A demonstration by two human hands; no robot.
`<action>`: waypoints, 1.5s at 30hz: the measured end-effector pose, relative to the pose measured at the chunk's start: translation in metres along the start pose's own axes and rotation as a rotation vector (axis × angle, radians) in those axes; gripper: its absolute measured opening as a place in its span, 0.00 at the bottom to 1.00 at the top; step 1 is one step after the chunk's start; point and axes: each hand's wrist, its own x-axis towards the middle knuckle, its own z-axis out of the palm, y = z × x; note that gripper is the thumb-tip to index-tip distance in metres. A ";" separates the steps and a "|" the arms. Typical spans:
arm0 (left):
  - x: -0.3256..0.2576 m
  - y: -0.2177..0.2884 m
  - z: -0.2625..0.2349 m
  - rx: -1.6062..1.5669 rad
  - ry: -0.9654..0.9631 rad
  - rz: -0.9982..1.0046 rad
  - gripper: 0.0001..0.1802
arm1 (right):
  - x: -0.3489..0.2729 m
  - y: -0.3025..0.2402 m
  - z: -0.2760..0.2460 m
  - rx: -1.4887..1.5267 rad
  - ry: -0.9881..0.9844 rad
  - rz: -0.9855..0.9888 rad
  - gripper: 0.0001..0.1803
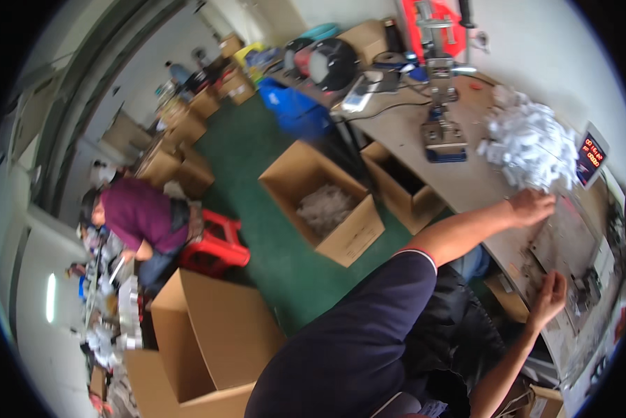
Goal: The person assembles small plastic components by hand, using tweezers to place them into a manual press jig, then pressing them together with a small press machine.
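My left hand [532, 207] reaches over the worktable to the near edge of a heap of small white pieces [529, 143], which look soft or thin. Its fingers are curled together; whether a piece is between them is too small to tell. Closer to me, my right hand [550, 299] is raised above the table's front edge, fingertips pressed together, with whatever they hold too small to make out. Beyond the right hand, a flat metal plate [567, 233] and a small dark metal fixture [586, 292] rest on the worktable [490, 184].
A metal press [442, 132] stands farther along the table, and a red-lit digital display [591, 155] leans beside the heap. An open carton [327, 209] with white pieces stands on the green floor. Left are a large open carton [236, 334], a red stool [219, 244] and a bent-over person [145, 216].
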 end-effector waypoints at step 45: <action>0.018 0.069 -0.018 -1.469 -0.013 -0.982 0.08 | -0.002 -0.044 0.015 0.029 0.053 0.072 0.10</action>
